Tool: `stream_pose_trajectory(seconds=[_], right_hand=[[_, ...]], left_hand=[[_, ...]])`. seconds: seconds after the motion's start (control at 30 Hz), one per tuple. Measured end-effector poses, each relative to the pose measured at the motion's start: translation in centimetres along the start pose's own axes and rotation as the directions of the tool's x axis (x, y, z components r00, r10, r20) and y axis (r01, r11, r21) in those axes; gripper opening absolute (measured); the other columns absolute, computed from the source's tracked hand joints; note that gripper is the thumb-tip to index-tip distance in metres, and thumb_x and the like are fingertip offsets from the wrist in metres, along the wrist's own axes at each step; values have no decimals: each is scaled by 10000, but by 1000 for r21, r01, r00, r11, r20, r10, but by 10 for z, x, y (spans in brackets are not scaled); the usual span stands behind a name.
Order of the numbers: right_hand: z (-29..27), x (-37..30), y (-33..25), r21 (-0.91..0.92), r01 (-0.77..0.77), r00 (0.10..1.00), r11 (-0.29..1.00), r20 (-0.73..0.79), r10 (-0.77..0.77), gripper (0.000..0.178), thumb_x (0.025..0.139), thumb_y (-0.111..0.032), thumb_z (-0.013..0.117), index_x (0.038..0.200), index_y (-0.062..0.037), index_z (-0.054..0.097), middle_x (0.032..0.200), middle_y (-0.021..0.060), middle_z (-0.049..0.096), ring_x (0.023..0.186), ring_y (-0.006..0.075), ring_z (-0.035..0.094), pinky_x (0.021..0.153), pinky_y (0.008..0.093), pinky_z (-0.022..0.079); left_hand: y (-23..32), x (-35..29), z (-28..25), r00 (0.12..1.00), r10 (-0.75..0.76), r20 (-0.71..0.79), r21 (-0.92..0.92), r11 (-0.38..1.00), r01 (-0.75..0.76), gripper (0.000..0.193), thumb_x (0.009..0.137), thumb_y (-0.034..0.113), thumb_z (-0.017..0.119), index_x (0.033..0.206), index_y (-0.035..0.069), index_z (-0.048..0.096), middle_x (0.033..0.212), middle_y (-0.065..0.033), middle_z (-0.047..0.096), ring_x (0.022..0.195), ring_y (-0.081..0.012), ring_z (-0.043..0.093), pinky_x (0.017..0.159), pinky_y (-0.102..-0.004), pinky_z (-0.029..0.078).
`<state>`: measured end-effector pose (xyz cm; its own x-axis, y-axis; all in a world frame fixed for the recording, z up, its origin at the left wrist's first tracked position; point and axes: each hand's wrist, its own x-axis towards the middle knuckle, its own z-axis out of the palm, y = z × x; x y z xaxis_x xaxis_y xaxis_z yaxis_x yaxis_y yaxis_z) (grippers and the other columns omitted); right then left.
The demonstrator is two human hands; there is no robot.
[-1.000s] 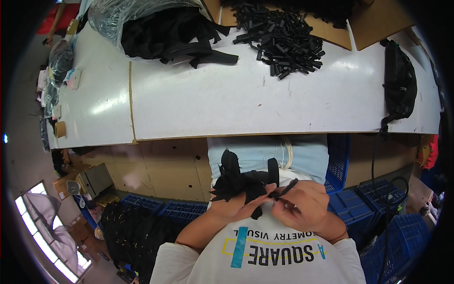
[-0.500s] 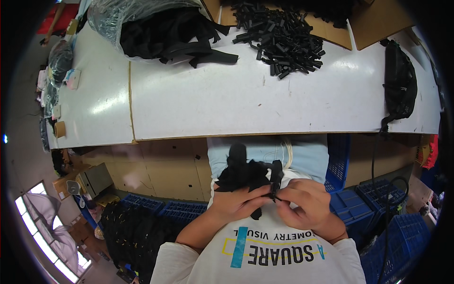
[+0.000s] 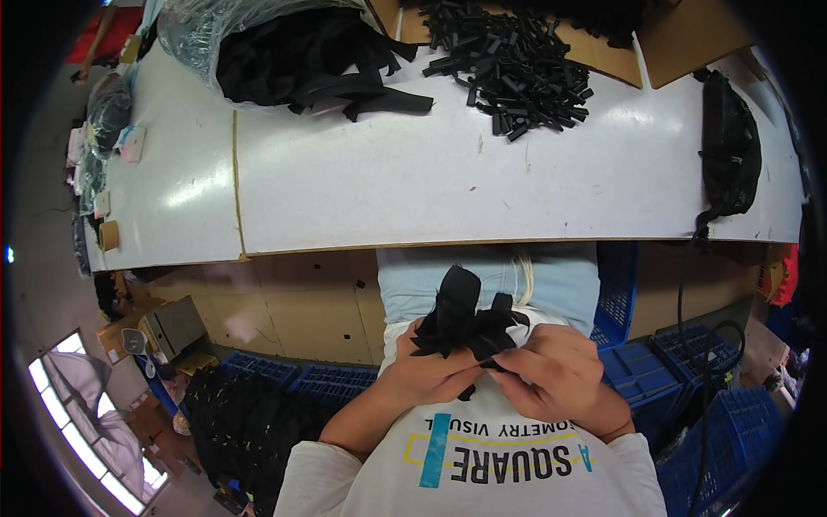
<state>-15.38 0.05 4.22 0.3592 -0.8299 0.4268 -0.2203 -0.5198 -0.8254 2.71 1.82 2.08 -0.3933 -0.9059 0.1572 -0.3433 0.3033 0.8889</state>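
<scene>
I hold a bunch of black fabric strips (image 3: 461,314) above my lap. My left hand (image 3: 431,375) is closed round the lower part of the bunch, and several ends fan out above its fingers. My right hand (image 3: 551,366) pinches at the right side of the same bunch, its fingertips close to those of the left. The strips cover whatever lies between the fingertips. A short black end pokes out beneath my left hand.
On the white table (image 3: 370,185) ahead lie a heap of small black plastic pieces (image 3: 517,77), a clear plastic bag (image 3: 194,43) spilling black strips (image 3: 301,69), and a black pouch (image 3: 730,146). Blue crates (image 3: 637,379) stand at right; a dark pile (image 3: 245,431) lies at left.
The strips have spread and flopped to the right over my right fingertips. A small dark piece seen between my hands before is now hidden. Both hands have barely shifted.
</scene>
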Motion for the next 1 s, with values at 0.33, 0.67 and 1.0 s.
stream_pose_trajectory(seconds=[0.33, 0.67, 1.0], right_hand=[[5, -1, 3, 17, 20, 998, 1000, -64, -19, 229, 644, 30, 728, 830, 24, 595, 551, 46, 500, 413, 161, 465, 374, 264, 335], [4, 0, 3, 27, -15, 999, 1000, -37, 16, 227, 636, 36, 728, 819, 6, 597, 534, 42, 502, 412, 163, 472, 382, 261, 343], [3, -1, 3, 60, -12, 1000, 998, -28, 13, 281, 630, 36, 736, 885, 38, 616, 633, 88, 560, 448, 185, 482, 395, 279, 361]], left_hand=[[-10, -21, 19, 885, -456, 92, -529, 731, 432, 328, 605, 5, 706, 917, 106, 684, 964, -92, 666, 734, -210, 648, 677, -266, 502], [-15, -32, 30, 779, -615, 121, -643, 550, 534, 317, 603, -25, 691, 895, 98, 687, 941, -101, 668, 728, -223, 643, 675, -272, 502], [-5, -9, 15, 994, -79, -79, -217, 974, 60, 182, 647, -18, 728, 823, 6, 684, 854, -97, 656, 755, -221, 630, 702, -285, 495]])
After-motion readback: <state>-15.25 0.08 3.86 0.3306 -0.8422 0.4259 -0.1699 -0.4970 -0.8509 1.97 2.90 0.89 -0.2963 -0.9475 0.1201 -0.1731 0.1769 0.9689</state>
